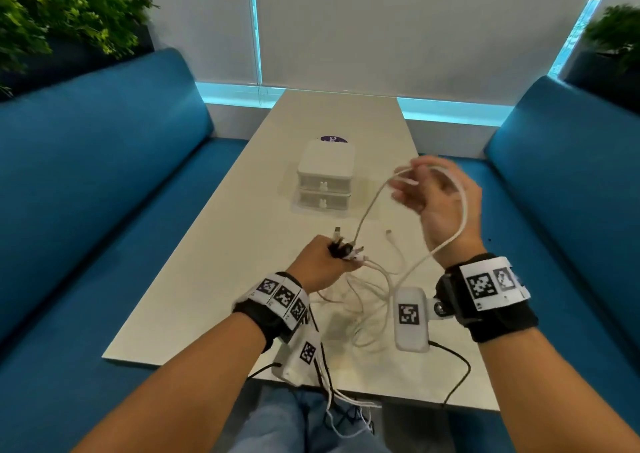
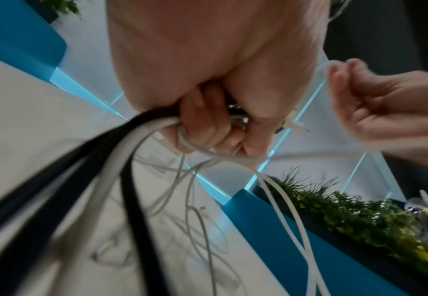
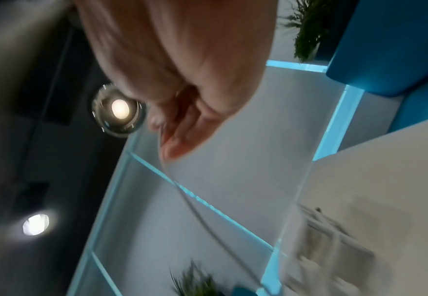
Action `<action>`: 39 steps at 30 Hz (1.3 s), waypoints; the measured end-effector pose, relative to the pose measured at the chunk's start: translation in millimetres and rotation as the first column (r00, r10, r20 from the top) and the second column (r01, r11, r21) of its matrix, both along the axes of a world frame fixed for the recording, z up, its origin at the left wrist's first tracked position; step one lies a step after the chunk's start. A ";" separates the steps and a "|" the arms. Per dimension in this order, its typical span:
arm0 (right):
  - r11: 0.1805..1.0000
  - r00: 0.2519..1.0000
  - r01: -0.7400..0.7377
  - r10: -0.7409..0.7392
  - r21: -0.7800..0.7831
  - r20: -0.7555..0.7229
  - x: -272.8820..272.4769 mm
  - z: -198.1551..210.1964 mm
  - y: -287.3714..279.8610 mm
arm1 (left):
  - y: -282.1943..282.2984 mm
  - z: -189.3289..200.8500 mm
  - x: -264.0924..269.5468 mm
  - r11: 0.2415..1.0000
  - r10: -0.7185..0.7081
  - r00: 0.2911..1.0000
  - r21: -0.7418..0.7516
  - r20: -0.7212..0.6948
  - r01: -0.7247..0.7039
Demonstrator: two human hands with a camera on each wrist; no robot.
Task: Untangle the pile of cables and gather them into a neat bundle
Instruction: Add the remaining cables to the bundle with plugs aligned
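Note:
My left hand rests low over the table and grips a bunch of cable ends, black and white plugs sticking out past the fingers. In the left wrist view its fingers curl round black and white cables. My right hand is raised to the right. It pinches one white cable that climbs from the bunch, loops over the hand and drops past the wrist. Loose white cables sprawl on the table between my wrists, and some hang over the front edge.
A white two-drawer box stands mid-table, with a purple disc behind it. One loose plug lies right of the bunch. Blue sofas flank the table on both sides. Plants stand behind them.

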State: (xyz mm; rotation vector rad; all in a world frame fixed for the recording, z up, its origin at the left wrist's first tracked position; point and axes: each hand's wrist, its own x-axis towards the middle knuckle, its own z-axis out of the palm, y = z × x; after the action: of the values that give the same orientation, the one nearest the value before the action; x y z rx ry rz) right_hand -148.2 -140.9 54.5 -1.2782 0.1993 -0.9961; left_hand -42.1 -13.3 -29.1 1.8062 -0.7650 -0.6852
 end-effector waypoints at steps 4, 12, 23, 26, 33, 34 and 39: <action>0.989 0.995 0.102 -0.104 -0.104 -0.010 -20.3 11.7 -21.4 | 7.7 -10.7 12.1 0.985 0.173 0.984 -0.006 -0.044 -0.173; 0.726 0.749 0.210 -0.550 -0.655 -0.370 -15.3 15.5 -19.6 | 9.7 2.3 33.5 0.966 0.259 0.964 0.013 0.065 -0.260; 0.607 0.641 -0.304 -0.441 -0.735 -0.629 21.4 -6.9 10.1 | 21.2 22.9 18.0 0.996 0.008 0.998 -0.093 0.056 -0.003; 0.731 0.723 0.021 -0.482 -0.682 -0.495 14.7 5.0 -6.6 | 23.6 15.5 18.8 0.997 -0.021 1.000 -0.069 0.023 0.022; 0.378 0.620 -0.344 -0.596 -0.859 -0.511 5.0 -10.5 10.0 | 9.6 6.7 16.6 0.997 -0.070 0.981 0.026 0.183 0.066; 0.329 0.599 -0.422 -0.599 -0.845 -0.532 5.8 -11.3 12.0 | 7.9 7.5 15.1 0.998 -0.065 0.978 0.033 0.200 0.060; 0.488 0.632 -0.237 -0.579 -0.840 -0.515 5.4 7.5 -0.3 | 14.1 7.3 18.1 0.996 -0.046 0.984 0.079 0.173 0.033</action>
State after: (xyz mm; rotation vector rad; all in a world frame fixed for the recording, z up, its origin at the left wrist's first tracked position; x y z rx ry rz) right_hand -142.8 -141.1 61.9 -2.7103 0.5630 -0.6366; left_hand -24.1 0.9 -21.7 1.9430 -0.9037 -0.5940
